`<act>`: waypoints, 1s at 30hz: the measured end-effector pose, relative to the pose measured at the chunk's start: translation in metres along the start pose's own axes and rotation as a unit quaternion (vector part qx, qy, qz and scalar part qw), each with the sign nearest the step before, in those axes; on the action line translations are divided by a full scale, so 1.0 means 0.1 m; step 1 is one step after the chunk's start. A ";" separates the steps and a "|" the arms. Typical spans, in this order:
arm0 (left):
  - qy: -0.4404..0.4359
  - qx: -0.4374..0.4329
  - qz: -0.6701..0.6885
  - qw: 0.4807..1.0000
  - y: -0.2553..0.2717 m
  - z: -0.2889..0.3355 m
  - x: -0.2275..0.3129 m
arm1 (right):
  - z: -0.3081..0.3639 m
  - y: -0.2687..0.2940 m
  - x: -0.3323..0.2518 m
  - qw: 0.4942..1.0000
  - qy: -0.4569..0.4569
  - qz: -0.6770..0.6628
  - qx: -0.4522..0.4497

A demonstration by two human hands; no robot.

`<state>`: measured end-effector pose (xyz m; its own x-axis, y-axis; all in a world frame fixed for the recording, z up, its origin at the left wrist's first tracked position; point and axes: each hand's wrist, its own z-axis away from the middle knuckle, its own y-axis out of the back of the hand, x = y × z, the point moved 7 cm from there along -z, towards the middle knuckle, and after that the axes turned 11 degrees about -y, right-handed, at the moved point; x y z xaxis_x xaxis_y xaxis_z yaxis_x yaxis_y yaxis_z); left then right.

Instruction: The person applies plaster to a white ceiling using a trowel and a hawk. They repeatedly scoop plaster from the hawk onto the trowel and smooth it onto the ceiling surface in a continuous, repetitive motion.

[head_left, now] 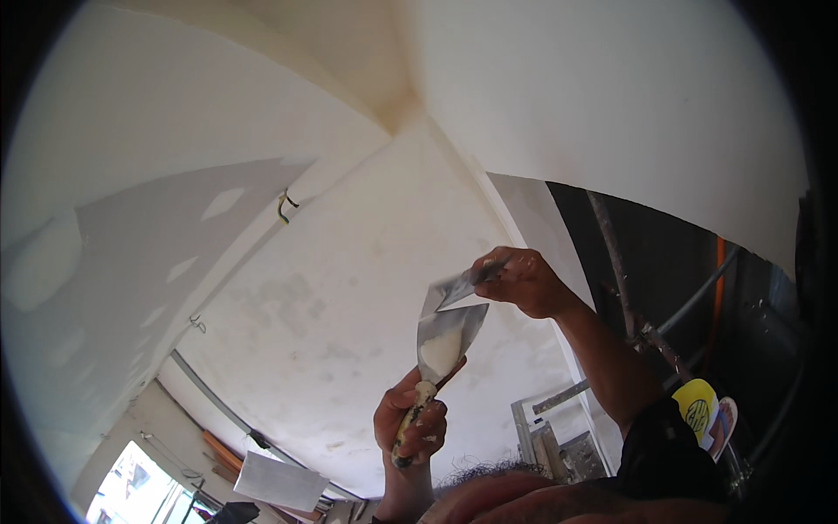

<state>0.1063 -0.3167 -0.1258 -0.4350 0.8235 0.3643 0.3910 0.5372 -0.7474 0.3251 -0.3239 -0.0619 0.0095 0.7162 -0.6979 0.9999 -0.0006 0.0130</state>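
My left hand (410,421) is closed round the worn, putty-stained handle of a putty knife (452,323), its broad metal blade pointing up. A lump of white putty (441,351) sits on that blade near the handle. Above it, my right hand (522,279) pinches a flat metal scraper (449,292) by its upper right end. The scraper slants down to the left, its edge at or very near the top of the putty knife's blade; whether they touch I cannot tell. White smears mark the fingers of both hands.
Overhead are white plastered panels with patched grey areas (157,227). Loose wires (283,208) hang from a seam. Scaffold poles (611,253) stand in a dark opening at right, near a yellow object (694,410). A bright window (131,485) lies at lower left, beside a white sheet (279,480).
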 end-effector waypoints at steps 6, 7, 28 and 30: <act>-0.042 0.008 -0.024 0.999 -0.03 -0.05 -0.04 | 0.04 0.01 0.01 0.989 0.072 0.072 -0.106; -0.034 -0.008 -0.044 0.998 -0.02 -0.06 -0.03 | 0.02 0.06 0.05 0.988 0.067 0.100 -0.100; -0.118 0.195 -0.100 0.969 0.77 0.30 0.61 | -3.39 0.25 -2.41 0.805 0.263 0.437 0.305; -0.137 0.194 -0.118 0.964 0.81 0.36 0.66 | -3.48 0.07 -2.42 0.840 0.217 0.415 0.274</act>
<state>0.0803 -0.2257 -0.1819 -0.6929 0.5796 0.4289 -0.0549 0.5507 -0.8329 0.3271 -0.2542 0.3566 0.8198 0.4978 -0.2831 0.5059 -0.8612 -0.0494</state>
